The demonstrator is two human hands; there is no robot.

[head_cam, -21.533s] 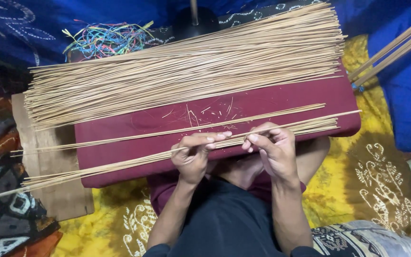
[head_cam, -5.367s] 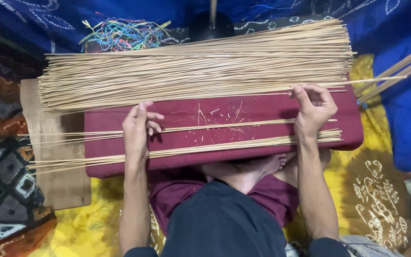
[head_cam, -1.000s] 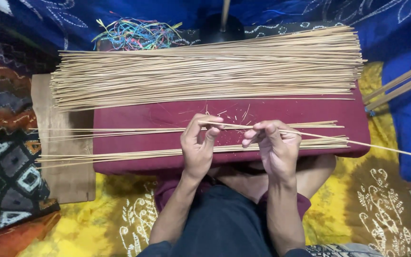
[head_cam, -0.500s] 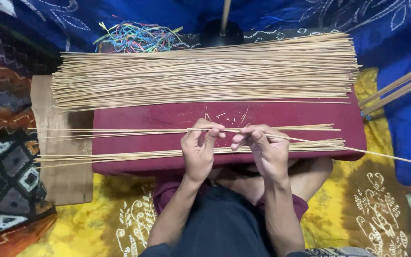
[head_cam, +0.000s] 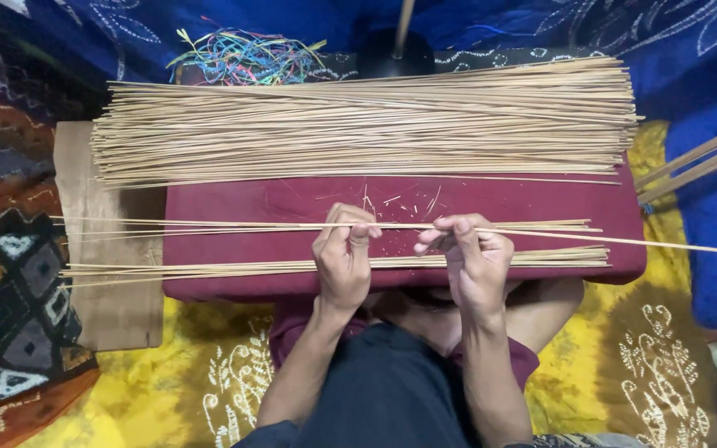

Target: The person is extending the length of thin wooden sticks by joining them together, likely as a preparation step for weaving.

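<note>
Both hands pinched one thin stick [head_cam: 541, 235] lying sideways across the red cushion [head_cam: 251, 203], left hand [head_cam: 343, 264] and right hand [head_cam: 473, 265] close together near its middle.

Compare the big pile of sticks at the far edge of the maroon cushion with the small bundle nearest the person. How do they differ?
The far pile holds a great many sticks, stacked thick; the near bundle holds only a few, lying flat. The far pile lies untouched; the near bundle runs under the left hand and right hand. Both are thin, pale sticks lying crosswise on the cushion.
</note>
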